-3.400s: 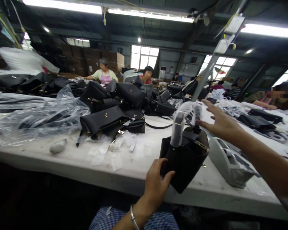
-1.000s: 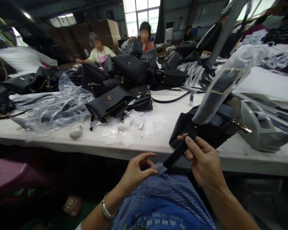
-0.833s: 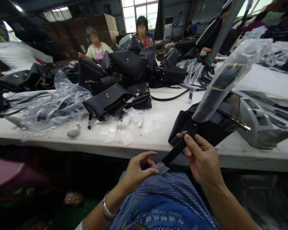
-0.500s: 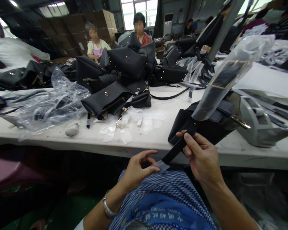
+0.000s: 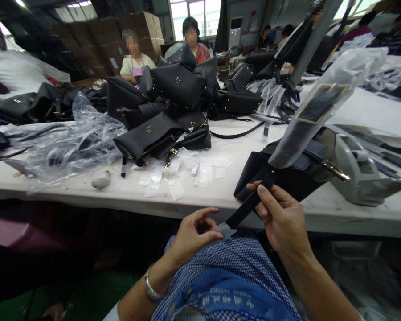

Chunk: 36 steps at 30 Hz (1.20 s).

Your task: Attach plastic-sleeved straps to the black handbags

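A black strap (image 5: 242, 210) slants down over the table's front edge. My right hand (image 5: 280, 214) is closed on it, thumb on top, just below a small gold rivet. At the strap's lower end, a piece of clear plastic film (image 5: 226, 231) is pinched between the thumb and fingers of my left hand (image 5: 195, 229). Further up, a clear plastic sleeve (image 5: 287, 145) covers the strap and a gold rectangular buckle (image 5: 322, 103). Behind my right hand, a black handbag (image 5: 250, 176) lies on the table, partly hidden by the strap and sleeve.
A grey tape dispenser (image 5: 357, 178) stands right of the bag. Black handbags (image 5: 177, 87) are heaped mid-table, with small clear packets (image 5: 205, 174) in front. Crumpled plastic (image 5: 70, 149) and a grey rounded object (image 5: 100, 179) lie left. Two people (image 5: 133, 67) are across the table.
Both hands keep their grip on the strap and film, almost unmoved. The film at the strap's end looks slightly more bunched. At lower left, a dark shape now covers more below the pink surface.
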Each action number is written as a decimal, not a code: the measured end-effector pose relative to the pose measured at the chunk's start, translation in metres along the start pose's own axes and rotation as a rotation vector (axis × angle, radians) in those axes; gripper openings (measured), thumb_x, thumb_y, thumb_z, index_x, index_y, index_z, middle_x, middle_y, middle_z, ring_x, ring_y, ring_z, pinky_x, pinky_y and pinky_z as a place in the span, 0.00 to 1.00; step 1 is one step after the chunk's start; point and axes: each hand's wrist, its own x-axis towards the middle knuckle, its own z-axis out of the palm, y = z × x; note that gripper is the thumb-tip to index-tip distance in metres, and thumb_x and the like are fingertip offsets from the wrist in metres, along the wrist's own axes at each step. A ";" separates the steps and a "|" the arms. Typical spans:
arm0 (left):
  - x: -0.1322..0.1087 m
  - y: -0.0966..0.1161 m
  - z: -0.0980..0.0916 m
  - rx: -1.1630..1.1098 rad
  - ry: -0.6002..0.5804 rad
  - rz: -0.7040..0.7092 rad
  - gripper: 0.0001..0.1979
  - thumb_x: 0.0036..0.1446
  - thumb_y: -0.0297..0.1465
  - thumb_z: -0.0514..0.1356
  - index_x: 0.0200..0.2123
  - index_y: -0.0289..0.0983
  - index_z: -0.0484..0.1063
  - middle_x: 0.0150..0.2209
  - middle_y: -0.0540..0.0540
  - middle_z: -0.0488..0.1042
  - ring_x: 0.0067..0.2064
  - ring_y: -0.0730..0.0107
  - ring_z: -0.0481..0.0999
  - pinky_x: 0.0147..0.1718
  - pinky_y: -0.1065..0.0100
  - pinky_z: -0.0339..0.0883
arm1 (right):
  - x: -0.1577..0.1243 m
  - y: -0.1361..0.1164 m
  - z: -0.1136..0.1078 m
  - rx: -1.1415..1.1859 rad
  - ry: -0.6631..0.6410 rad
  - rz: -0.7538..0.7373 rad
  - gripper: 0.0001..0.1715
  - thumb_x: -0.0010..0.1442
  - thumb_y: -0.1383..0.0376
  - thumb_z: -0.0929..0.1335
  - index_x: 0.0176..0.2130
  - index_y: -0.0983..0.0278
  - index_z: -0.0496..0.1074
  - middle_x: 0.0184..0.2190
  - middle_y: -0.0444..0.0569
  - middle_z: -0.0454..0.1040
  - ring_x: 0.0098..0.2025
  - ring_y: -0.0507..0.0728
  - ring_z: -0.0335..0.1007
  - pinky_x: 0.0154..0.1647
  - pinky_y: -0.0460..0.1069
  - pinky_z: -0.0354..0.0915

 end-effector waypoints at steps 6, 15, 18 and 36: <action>-0.001 -0.003 0.001 -0.030 -0.015 0.013 0.30 0.42 0.28 0.74 0.51 0.37 0.74 0.30 0.52 0.76 0.31 0.74 0.74 0.34 0.72 0.68 | -0.001 0.001 0.001 0.002 0.019 -0.013 0.10 0.56 0.61 0.75 0.38 0.62 0.80 0.37 0.50 0.81 0.19 0.45 0.54 0.17 0.44 0.53; 0.001 -0.006 0.003 -0.096 0.003 -0.010 0.28 0.43 0.27 0.72 0.50 0.36 0.75 0.30 0.51 0.77 0.32 0.74 0.75 0.34 0.72 0.68 | -0.002 0.001 0.001 0.014 -0.003 0.005 0.08 0.57 0.62 0.74 0.38 0.62 0.80 0.37 0.49 0.81 0.20 0.44 0.55 0.18 0.42 0.54; 0.001 -0.007 0.004 -0.077 0.008 -0.026 0.26 0.45 0.28 0.72 0.50 0.36 0.75 0.30 0.50 0.78 0.32 0.72 0.77 0.34 0.72 0.69 | -0.002 0.001 0.001 0.024 0.007 0.002 0.08 0.57 0.62 0.75 0.38 0.62 0.81 0.36 0.49 0.81 0.20 0.44 0.55 0.18 0.42 0.54; 0.002 -0.008 0.011 -0.140 0.035 -0.024 0.30 0.42 0.24 0.72 0.52 0.34 0.73 0.28 0.53 0.76 0.29 0.76 0.73 0.32 0.73 0.66 | 0.000 0.001 0.004 0.041 0.014 -0.006 0.08 0.56 0.62 0.75 0.38 0.61 0.81 0.37 0.48 0.81 0.19 0.42 0.55 0.18 0.40 0.54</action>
